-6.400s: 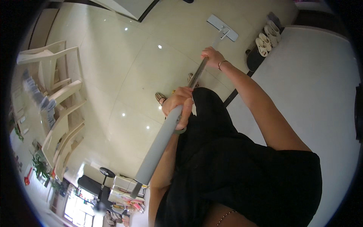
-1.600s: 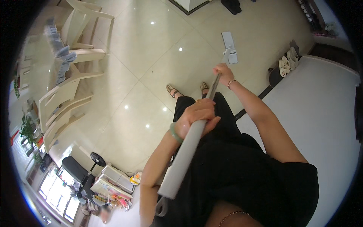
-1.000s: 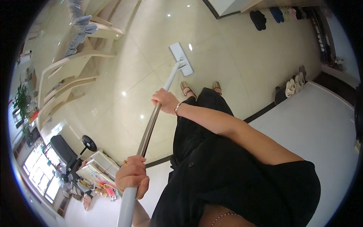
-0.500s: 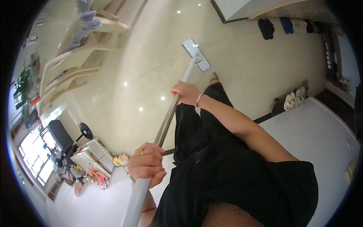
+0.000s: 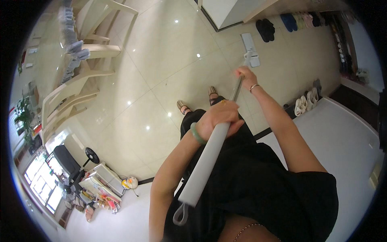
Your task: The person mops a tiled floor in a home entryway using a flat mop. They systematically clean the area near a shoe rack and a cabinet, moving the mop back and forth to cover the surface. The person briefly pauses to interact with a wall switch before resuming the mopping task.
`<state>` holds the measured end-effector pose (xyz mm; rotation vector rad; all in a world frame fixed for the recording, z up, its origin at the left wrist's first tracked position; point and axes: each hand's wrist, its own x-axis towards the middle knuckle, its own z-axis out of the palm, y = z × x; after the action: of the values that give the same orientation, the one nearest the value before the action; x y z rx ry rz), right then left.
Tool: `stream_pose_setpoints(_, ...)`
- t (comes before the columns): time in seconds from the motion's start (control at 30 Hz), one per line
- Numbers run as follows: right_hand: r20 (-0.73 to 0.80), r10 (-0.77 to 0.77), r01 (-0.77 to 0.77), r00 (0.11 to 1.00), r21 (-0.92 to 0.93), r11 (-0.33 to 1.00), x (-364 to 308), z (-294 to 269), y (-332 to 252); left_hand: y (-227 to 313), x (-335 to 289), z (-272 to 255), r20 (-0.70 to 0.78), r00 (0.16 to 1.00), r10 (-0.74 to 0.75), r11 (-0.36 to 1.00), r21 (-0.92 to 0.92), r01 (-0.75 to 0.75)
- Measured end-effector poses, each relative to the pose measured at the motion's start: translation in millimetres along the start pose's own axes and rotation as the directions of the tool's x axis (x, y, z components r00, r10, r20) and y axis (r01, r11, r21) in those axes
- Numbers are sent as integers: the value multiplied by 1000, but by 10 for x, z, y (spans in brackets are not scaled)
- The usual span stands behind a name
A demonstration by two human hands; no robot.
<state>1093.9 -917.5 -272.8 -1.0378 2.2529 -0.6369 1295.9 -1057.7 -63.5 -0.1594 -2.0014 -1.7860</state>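
A flat mop (image 5: 204, 167) slants from my body toward the far right, its thick white grip and hanging loop close to me. My left hand (image 5: 219, 119), with a green bangle at the wrist, wraps around the upper handle where the grip meets the metal pole. Farther down the pole, my right hand (image 5: 246, 76) is closed around it. The white rectangular mop head (image 5: 248, 42) rests on the glossy tiled floor (image 5: 153, 72), just left of a pair of black slippers (image 5: 265, 30).
Pale wooden chairs (image 5: 84, 78) stand at the left. A black fan (image 5: 91, 155) and a box of mixed items (image 5: 100, 181) are at the lower left. White shoes (image 5: 306, 101) sit at the right by the ledge. A white cabinet corner (image 5: 225, 14) juts in at the top.
The mop head has swept right across the floor toward the black slippers. Both hands moved right with the handle, and its end with the loop has come into view.
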Motion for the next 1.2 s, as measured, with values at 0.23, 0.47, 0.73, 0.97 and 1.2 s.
stream_pose_setpoints(0.23, 57, -23, 26, 998, -52, 998, 226, 258, -18, -46, -142, -341, -30, 997, -67, 997, -51, 66)
stream_pose_setpoints(0.47, -4, -235, 235, 972, 91, 968, 249, 1156, -1454, 782, -754, -1508, -52, 977, -209, 978, -33, 207)
stream_pose_setpoints(0.73, 191, -451, 398, 872, 260, 880, 256, 2284, -3198, 1891, -1765, -2329, -381, 859, -341, 909, 101, 405)
stream_pose_setpoints(0.97, 399, -528, 427, 749, 318, 846, -21, 2886, -4194, 2534, -2269, -2502, -586, 729, -354, 819, 183, 544)
stream_pose_setpoints(1.2, 480, -480, 425, 734, 227, 876, 112, 2554, -4108, 2268, -2130, -2598, -498, 826, -265, 913, 145, 380)
